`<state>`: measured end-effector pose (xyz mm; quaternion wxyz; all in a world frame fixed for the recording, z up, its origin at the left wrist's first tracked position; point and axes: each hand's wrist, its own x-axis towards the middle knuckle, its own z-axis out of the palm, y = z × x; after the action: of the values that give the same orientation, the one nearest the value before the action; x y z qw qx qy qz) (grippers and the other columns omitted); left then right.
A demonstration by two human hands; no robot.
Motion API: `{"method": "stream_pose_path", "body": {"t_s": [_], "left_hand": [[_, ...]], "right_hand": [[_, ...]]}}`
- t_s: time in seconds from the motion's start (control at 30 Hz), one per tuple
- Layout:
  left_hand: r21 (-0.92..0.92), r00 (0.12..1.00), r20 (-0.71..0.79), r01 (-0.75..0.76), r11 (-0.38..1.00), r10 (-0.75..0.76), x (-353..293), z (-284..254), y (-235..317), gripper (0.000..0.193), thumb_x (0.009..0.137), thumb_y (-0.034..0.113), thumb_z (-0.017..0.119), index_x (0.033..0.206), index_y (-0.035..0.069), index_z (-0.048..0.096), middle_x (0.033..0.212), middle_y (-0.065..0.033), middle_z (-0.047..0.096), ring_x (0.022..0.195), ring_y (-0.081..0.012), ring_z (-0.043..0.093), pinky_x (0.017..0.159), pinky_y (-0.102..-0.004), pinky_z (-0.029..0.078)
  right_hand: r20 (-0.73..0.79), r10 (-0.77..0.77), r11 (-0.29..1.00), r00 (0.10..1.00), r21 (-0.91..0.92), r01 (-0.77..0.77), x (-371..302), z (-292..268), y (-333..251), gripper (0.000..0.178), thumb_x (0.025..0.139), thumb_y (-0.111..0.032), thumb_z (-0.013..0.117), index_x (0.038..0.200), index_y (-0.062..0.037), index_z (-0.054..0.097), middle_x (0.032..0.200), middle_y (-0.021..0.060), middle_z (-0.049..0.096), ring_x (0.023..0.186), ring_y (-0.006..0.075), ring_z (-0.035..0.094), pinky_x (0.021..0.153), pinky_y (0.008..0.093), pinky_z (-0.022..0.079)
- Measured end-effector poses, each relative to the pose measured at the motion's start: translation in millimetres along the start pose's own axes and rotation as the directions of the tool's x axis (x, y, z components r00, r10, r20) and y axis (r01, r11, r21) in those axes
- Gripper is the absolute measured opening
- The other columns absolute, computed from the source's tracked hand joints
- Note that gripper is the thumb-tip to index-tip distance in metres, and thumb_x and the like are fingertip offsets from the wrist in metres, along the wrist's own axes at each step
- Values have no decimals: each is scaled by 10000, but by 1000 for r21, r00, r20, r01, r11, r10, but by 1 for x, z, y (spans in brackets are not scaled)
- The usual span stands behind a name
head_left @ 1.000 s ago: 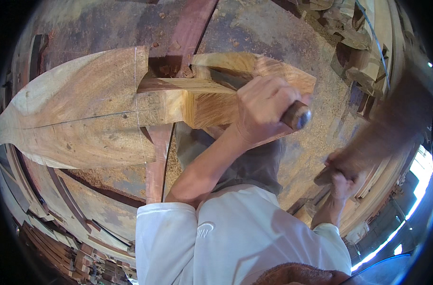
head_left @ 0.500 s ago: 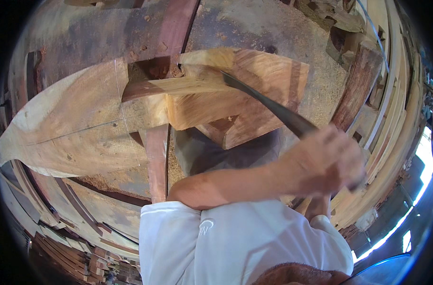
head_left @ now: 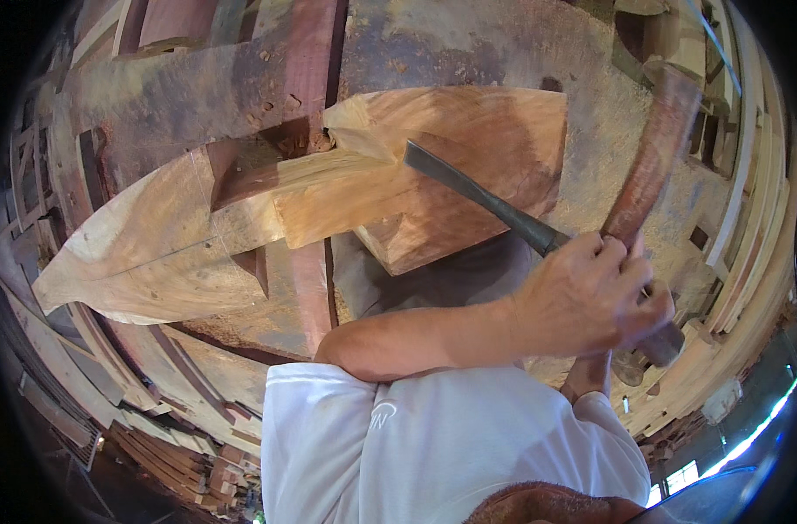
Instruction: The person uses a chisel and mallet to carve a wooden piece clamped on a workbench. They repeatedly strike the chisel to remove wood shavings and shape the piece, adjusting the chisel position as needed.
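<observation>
My left hand (head_left: 590,293) is closed round a long dark chisel (head_left: 481,196); the butt of its handle shows below my fingers. The chisel slants up and left, its tip on the carved wooden workpiece (head_left: 477,131) where a narrow neck meets a thick block. Mostly hidden behind my left hand, my right hand (head_left: 636,245) shows only fingertips, wrapped at the lower part of a reddish-brown wooden mallet (head_left: 653,148). The mallet stands tilted up and right, apart from the workpiece. Leftward, the workpiece widens into a pointed leaf shape with a drawn centre line.
Under the workpiece lies a stained wooden work surface (head_left: 468,44), crossed by a reddish plank (head_left: 313,52) and strewn with chips. Long boards (head_left: 752,201) line the right side. More planks (head_left: 119,367) lie at the lower left, near stacked offcuts (head_left: 167,463).
The view has shifted, so the workpiece's pointed end sits farther right. The mallet has risen slightly, and my right fingertips now show. The chisel tip stays at the neck.
</observation>
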<state>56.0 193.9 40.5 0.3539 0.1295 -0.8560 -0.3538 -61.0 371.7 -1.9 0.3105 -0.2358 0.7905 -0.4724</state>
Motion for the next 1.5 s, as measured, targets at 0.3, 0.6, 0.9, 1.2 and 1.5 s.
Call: {"method": "stream_pose_path", "body": {"t_s": [0.3,0.6,0.9,1.2,1.5], "left_hand": [[26,996,82,35,999,-37,7,14,-4,229,803,292,710,972,143,671,817,-37,533,752,-201,580,586,-326,402],[16,972,-235,-23,1000,26,16,-36,9,372,678,184,772,1045,172,715,823,-7,566,642,-154,533,537,-279,381],[204,793,-581,-80,976,187,7,-43,-25,247,679,313,754,870,192,653,703,22,489,594,-146,536,481,-296,375],[148,783,-613,-22,989,109,5,-56,-17,354,605,281,822,905,193,657,725,12,531,605,-181,575,528,-331,437],[87,716,-693,-30,996,82,3,-73,-42,336,605,333,852,843,217,645,710,41,548,616,-155,591,542,-331,428]], "right_hand": [[49,145,988,988,40,-147,-11,11,32,664,914,-117,769,1518,-48,502,1268,97,676,1092,199,677,926,373,560],[-67,-104,979,992,-180,91,-19,-16,-16,618,941,-80,737,1513,-55,503,1255,90,672,1075,184,673,908,369,566],[-549,-419,904,724,-175,390,23,-67,-68,557,941,-90,728,1448,17,522,1107,175,716,918,243,720,793,392,608],[-315,-685,711,656,-96,697,-8,-90,-173,762,905,-659,687,1265,5,589,1008,206,664,821,320,676,721,400,563],[-28,-796,603,605,53,796,-10,-95,-195,867,875,-727,710,1368,-35,535,978,174,656,718,279,639,632,375,536]]}}
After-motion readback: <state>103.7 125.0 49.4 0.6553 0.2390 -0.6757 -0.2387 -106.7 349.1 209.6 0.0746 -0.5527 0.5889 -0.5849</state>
